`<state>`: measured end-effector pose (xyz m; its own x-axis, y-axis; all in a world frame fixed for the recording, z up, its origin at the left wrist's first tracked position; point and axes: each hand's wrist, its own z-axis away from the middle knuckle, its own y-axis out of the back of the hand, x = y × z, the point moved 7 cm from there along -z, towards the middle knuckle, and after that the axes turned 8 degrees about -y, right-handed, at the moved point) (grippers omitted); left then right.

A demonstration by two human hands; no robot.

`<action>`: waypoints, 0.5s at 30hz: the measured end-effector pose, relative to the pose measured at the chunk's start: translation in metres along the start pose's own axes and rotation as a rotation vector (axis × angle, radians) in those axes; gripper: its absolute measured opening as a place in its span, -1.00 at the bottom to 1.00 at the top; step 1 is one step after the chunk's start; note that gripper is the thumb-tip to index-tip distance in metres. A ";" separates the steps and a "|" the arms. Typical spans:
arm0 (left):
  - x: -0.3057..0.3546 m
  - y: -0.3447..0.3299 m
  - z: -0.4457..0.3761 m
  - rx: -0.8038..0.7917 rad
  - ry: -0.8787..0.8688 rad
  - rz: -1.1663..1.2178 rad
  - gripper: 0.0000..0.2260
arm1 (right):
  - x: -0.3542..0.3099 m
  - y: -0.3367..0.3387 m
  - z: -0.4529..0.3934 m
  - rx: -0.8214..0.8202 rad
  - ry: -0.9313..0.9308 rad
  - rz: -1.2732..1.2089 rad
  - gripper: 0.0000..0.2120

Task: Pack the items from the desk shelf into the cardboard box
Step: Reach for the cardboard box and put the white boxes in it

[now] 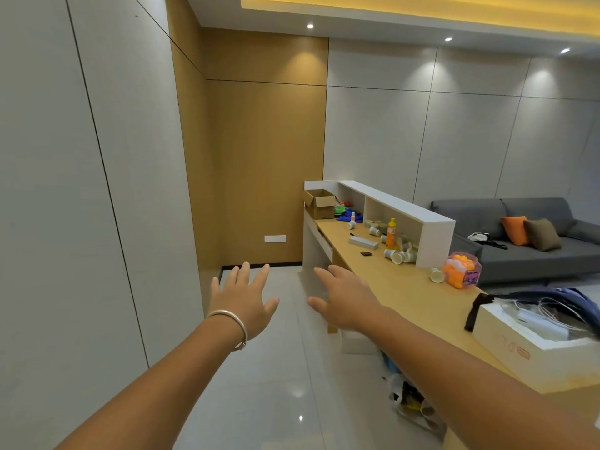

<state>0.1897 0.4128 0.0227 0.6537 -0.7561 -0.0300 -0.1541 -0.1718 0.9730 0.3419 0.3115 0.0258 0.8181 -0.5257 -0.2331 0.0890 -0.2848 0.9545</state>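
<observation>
While both hands [242,300] [345,302] hover open, cardboard box [319,203] sits w/ flaps up.

Labels on the orange bottle [392,233] and candy jar [462,271] are illegible

The room is bright and evenly lit. Recessed spotlights [310,26] in the ceiling throw soft cones down the far wall, and a warm yellow cove strip [422,8] glows at the top. The glossy floor [297,393] shows small glare spots. Wide-angle distortion bends wall lines at the left edge. Focus is slightly soft throughout.
</observation>
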 end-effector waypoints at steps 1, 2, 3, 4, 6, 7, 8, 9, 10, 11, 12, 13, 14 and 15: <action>-0.005 -0.004 -0.012 -0.001 0.003 0.005 -0.40 | -0.002 -0.004 -0.013 -0.005 0.006 -0.002 -0.36; -0.010 -0.009 -0.024 -0.003 0.009 0.010 -0.40 | -0.003 -0.007 -0.026 -0.009 0.011 -0.005 -0.36; -0.014 -0.013 -0.037 -0.004 0.015 0.012 -0.40 | -0.004 -0.010 -0.039 -0.005 0.018 -0.006 -0.36; -0.017 -0.018 -0.050 -0.006 0.018 0.012 -0.40 | -0.005 -0.014 -0.053 -0.002 0.026 -0.008 -0.36; -0.023 -0.027 -0.078 -0.018 0.021 0.015 -0.40 | -0.004 -0.022 -0.085 0.004 0.043 -0.019 -0.35; -0.026 -0.032 -0.093 -0.023 0.026 0.017 -0.39 | -0.002 -0.027 -0.102 0.005 0.048 -0.028 -0.35; -0.029 -0.036 -0.109 -0.026 0.034 0.015 -0.39 | 0.001 -0.031 -0.121 0.007 0.052 -0.038 -0.34; -0.032 -0.040 -0.126 -0.028 0.045 0.010 -0.38 | 0.005 -0.036 -0.140 0.008 0.055 -0.045 -0.34; -0.036 -0.043 -0.143 -0.033 0.055 0.003 -0.38 | 0.009 -0.039 -0.159 0.007 0.057 -0.049 -0.34; -0.038 -0.046 -0.160 -0.037 0.063 -0.001 -0.37 | 0.015 -0.042 -0.178 0.005 0.057 -0.053 -0.34; -0.040 -0.049 -0.178 -0.040 0.070 0.004 -0.37 | 0.021 -0.043 -0.197 0.004 0.057 -0.059 -0.34; -0.042 -0.053 -0.197 -0.040 0.079 0.017 -0.37 | 0.026 -0.044 -0.216 0.002 0.058 -0.065 -0.34; -0.043 -0.056 -0.215 -0.038 0.087 0.032 -0.37 | 0.032 -0.045 -0.234 0.000 0.059 -0.068 -0.34; -0.043 -0.060 -0.233 -0.033 0.090 0.044 -0.37 | 0.038 -0.045 -0.253 -0.002 0.060 -0.072 -0.34</action>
<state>0.3434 0.6029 0.0188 0.7113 -0.7022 0.0319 -0.1601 -0.1177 0.9800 0.5127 0.5076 0.0208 0.8422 -0.4548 -0.2895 0.1496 -0.3187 0.9360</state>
